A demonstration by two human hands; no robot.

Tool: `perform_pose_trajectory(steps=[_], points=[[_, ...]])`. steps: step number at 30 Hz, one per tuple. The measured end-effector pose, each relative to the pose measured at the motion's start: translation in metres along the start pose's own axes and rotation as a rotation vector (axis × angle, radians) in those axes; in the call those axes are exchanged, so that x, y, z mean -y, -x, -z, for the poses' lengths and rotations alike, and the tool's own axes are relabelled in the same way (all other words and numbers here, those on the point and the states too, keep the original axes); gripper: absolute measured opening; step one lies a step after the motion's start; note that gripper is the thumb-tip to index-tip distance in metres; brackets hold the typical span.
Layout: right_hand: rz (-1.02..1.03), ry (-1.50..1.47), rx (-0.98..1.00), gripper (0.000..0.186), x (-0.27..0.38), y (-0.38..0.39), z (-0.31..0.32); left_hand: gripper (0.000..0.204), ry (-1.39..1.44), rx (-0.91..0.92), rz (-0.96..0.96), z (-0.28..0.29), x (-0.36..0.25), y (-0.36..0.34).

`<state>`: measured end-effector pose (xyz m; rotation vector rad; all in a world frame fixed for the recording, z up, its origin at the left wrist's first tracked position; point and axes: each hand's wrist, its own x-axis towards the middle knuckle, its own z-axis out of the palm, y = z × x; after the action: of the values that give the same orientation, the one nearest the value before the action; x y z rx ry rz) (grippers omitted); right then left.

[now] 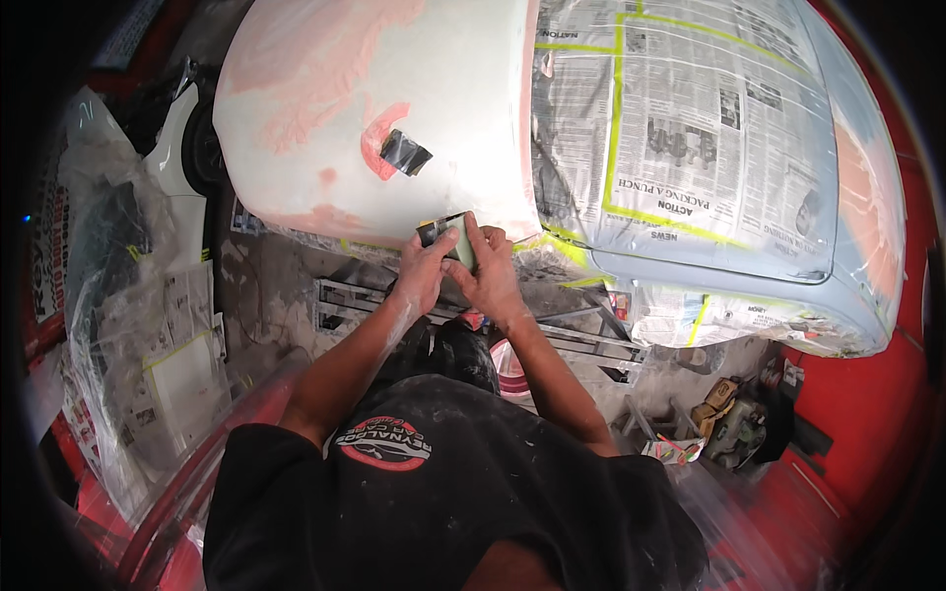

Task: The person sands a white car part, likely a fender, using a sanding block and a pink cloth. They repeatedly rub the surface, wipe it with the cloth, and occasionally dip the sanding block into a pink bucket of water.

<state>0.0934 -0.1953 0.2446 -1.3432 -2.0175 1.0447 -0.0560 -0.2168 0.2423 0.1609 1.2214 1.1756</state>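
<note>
My left hand (421,271) and my right hand (488,281) are together at the lower edge of a white car panel (463,98) with pink patches. Both grip a small pale green block (461,249) with a dark, sandpaper-like strip, thumbs toward its middle and fingers closed round it. Higher on the panel lies a dark folded piece (406,153), probably sandpaper, over a curved red piece (379,128).
Newspaper masking with yellow tape (719,138) covers the car's right part. A masked white car part (177,335) stands at left. Below the panel are a metal stand (581,335) and a pink bucket (510,369) by my legs. Tools and a bag (739,424) lie at lower right.
</note>
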Motion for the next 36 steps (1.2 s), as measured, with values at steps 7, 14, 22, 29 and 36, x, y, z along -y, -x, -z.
perform_pose_trajectory(steps=[7, 14, 22, 29, 36], points=[[-0.619, -0.777, -0.071, 0.094, -0.039, -0.014, 0.011, 0.034, -0.161, 0.159, -0.006, 0.009, 0.004, -0.008], [-0.721, -0.966, -0.053, 0.026, -0.053, -0.023, 0.007, 0.045, -0.195, 0.182, -0.049, 0.019, 0.028, -0.028], [-0.333, -0.376, -0.363, 0.043, -0.049, -0.043, -0.021, 0.045, -0.423, 0.173, -0.133, 0.007, 0.025, -0.079], [-0.197, -0.122, -0.173, 0.071, -0.032, -0.039, -0.020, 0.043, -0.141, 0.105, -0.006, -0.008, -0.001, -0.073], [-0.316, -0.094, -0.167, 0.066, -0.026, -0.033, -0.022, 0.042, -0.159, 0.066, -0.009, -0.003, 0.001, -0.062]])
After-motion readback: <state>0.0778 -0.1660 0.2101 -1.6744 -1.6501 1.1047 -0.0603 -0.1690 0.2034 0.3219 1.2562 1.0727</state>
